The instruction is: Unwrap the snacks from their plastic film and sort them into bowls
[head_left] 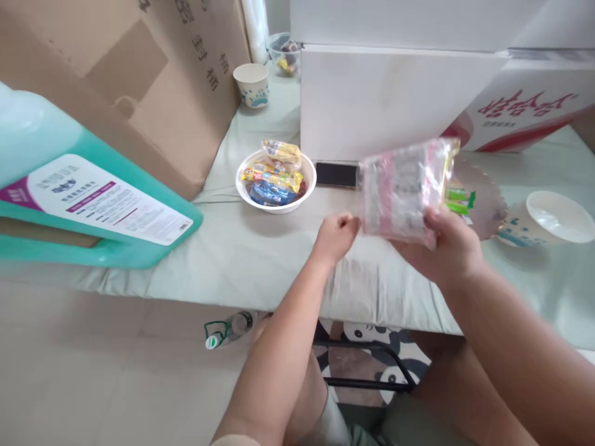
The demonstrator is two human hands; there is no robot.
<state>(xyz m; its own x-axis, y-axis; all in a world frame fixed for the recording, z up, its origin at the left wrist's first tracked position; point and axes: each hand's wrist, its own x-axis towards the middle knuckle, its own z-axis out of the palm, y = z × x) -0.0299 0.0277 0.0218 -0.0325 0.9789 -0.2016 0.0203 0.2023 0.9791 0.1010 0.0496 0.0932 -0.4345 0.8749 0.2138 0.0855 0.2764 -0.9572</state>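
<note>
My right hand [449, 244] grips a clear plastic bag [402, 186] with pink stripes by its lower right part, thumb on the near face. The bag is raised above the cloth-covered table and blurred by motion, so its contents cannot be made out. At its lower left corner my left hand [337, 238] is closed, the fingers pinching the bag's edge. Left of the hands stands a white bowl [246, 197] of wrapped snacks, yellow and blue. Behind the bag lies a black phone [335, 174], partly covered. A clear scalloped plate [488, 198] with green packets shows behind my right hand.
A paper bowl [520, 226] stands at the right, a paper cup [255, 90] and a clear tub [284, 59] at the back. A cardboard box [186, 124] and a green jug [139, 198] fill the left; white boxes [372, 99] line the back. A bottle [239, 323] lies below.
</note>
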